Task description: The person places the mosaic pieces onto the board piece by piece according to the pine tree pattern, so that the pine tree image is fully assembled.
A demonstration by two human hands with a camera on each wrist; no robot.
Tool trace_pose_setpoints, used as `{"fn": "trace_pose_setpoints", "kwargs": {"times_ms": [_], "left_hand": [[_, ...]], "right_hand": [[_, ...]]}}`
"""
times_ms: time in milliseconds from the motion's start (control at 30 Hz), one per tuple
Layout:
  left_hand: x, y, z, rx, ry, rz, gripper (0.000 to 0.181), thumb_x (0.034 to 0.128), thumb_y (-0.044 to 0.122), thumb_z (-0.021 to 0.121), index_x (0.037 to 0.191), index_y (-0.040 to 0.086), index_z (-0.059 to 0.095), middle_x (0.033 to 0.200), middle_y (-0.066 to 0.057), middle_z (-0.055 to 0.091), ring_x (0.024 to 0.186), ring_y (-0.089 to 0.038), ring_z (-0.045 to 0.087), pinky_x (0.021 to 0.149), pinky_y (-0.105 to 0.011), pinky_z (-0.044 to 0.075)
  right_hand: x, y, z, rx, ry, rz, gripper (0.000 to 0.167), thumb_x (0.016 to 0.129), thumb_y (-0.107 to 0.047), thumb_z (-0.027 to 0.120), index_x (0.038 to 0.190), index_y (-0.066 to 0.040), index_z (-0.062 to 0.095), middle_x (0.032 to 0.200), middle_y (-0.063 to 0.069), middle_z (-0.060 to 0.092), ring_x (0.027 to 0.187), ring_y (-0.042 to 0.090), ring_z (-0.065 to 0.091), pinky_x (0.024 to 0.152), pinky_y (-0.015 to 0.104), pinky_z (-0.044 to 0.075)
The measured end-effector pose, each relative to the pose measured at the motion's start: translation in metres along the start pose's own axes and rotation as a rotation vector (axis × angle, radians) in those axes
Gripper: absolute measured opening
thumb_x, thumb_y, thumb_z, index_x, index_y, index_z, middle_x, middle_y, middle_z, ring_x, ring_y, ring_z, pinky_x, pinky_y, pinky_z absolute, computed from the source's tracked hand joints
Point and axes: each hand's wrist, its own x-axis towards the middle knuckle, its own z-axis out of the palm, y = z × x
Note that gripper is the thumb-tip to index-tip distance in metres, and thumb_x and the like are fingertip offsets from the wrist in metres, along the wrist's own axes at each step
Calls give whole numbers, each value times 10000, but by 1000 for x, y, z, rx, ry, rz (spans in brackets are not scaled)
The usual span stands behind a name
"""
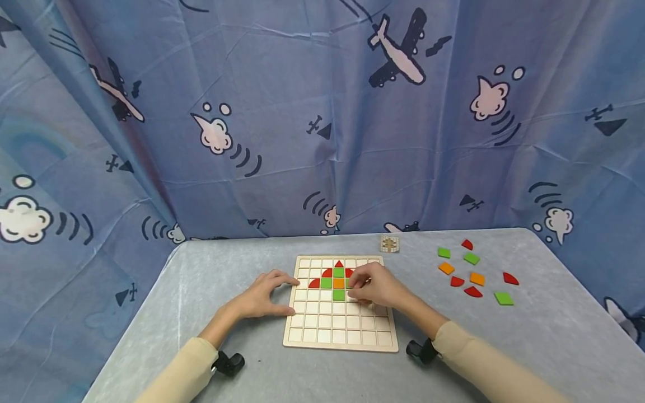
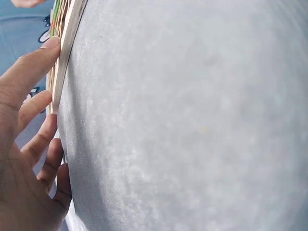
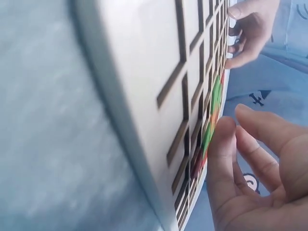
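A pale wooden grid board lies on the table. On it, coloured tiles form a pointed shape: a red triangle on top, red rounded pieces at the sides, several green squares and an orange square in the middle. My left hand rests along the board's left edge, fingers and thumb spread against it. Over the shape's right side is my right hand, thumb and index finger close together by the tiles. No piece shows between these fingertips; the hand hides the tiles beneath it.
Loose tiles lie to the right of the board, among them a green square, an orange square and a red quarter-round piece. A small pattern card lies behind the board. A patterned blue curtain hangs behind the table.
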Motion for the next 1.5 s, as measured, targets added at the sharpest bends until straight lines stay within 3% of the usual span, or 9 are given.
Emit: {"fn": "trace_pose_setpoints", "kwargs": {"times_ms": [433,767,1300,1500], "left_hand": [[-1,1,-1,0,0,-15,640,814,408,867,1362,175,634,1394,-45,500,1285,-317,402,1043,-581,334],[-2,1,-2,-1,2,-4,640,818,395,866,1365,159,631,1390,-50,503,1277,-318,406,1042,-579,333],[-1,1,0,-3,-1,-6,640,821,402,863,1368,166,630,1392,-41,502,1279,-314,404,1039,-579,336],[-1,2,0,-3,-1,-3,641,820,400,864,1368,162,630,1388,-45,504,1279,-314,403,1038,-579,337]], "right_hand": [[-25,6,-30,45,15,55,56,895,-41,769,919,-17,723,786,61,630,643,246,613,576,330,524],[-55,20,-63,119,41,109,143,931,-65,742,1020,37,699,901,111,658,747,312,658,680,392,575],[-116,52,-123,13,142,268,283,953,-172,742,1137,35,682,970,109,678,823,257,661,718,324,556],[-130,62,-144,35,143,307,303,963,-145,725,1176,63,667,1043,163,686,858,256,665,727,358,567]]}}
